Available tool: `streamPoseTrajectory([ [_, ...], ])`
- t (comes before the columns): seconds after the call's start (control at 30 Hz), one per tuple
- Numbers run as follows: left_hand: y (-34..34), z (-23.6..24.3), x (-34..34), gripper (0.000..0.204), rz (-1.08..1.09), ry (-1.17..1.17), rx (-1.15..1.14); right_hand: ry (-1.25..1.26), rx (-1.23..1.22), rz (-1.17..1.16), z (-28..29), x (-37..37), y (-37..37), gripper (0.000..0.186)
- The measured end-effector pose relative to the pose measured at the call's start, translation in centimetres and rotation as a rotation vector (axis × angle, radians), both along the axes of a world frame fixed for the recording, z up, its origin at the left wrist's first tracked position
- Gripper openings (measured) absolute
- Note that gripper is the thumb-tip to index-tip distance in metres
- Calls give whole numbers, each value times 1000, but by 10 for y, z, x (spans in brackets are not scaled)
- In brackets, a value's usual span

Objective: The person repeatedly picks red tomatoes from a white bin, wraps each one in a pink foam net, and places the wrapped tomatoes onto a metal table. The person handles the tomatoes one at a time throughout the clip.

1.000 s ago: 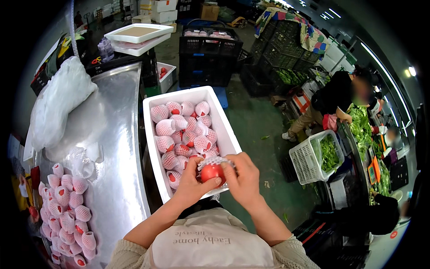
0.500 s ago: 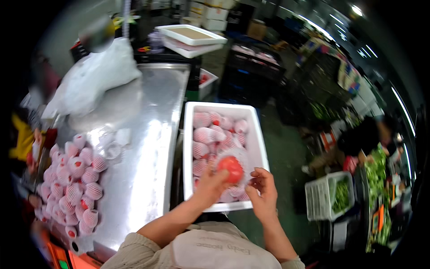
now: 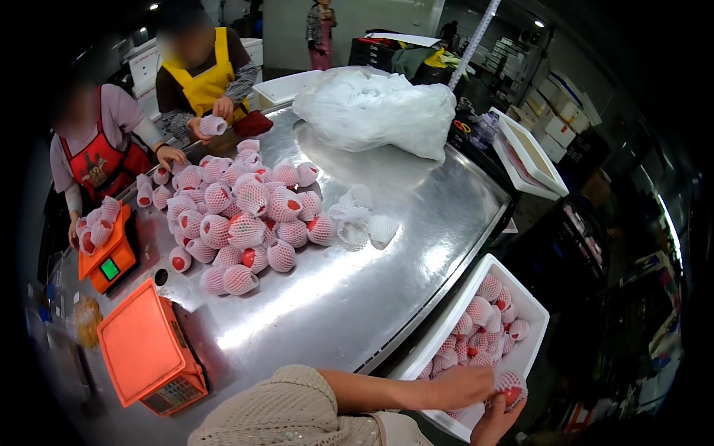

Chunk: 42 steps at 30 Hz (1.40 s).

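Observation:
Over the near end of a white foam box (image 3: 529,316), a red tomato (image 3: 512,396) sits in a white foam net (image 3: 513,380). My right hand (image 3: 497,425) grips this netted tomato from below, fingers curled round it. Closed beside it, my left hand (image 3: 462,386) pinches at the net's left edge; its fingertips are partly hidden. Beneath my hands, the box holds many red tomatoes (image 3: 485,312) in pinkish foam nets. My left forearm crosses the box's near left edge.
A steel table (image 3: 327,312) bears a large heap of netted tomatoes (image 3: 249,201), loose foam nets (image 3: 361,215), a white plastic bag (image 3: 379,111) and two orange scales (image 3: 145,342). Across it, a person in a yellow apron (image 3: 204,78) holds a netted tomato; another wears a red apron (image 3: 100,160).
The view has swung left, bringing the heap, scales and co-workers into sight. The tomato, earlier largely bare in my left hand, is now in its net in my right hand.

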State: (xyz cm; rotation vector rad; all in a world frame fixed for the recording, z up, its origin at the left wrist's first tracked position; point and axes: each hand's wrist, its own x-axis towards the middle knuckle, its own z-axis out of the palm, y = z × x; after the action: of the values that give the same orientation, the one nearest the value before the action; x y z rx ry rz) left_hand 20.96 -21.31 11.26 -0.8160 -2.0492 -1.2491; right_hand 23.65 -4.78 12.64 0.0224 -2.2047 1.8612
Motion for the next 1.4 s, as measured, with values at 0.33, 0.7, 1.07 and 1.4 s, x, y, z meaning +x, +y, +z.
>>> streamPoseTrajectory([
  [0.33, -48, -8, 6, 38, -391, -882, 467, -9, 216, 14, 28, -1, -22, 73],
  [0.7, -177, -31, 0, 68, -81, -867, 795, 254, 527, 455, 18, -2, -62, 43],
  [1.07, -585, -64, 43, 49, 422, -173, 1768, -90, 595, 66, -58, 11, 50, 26],
  [1.4, -203, -72, -144, 48, 252, -617, 261, -123, 830, -195, -113, 21, 86, 16],
])
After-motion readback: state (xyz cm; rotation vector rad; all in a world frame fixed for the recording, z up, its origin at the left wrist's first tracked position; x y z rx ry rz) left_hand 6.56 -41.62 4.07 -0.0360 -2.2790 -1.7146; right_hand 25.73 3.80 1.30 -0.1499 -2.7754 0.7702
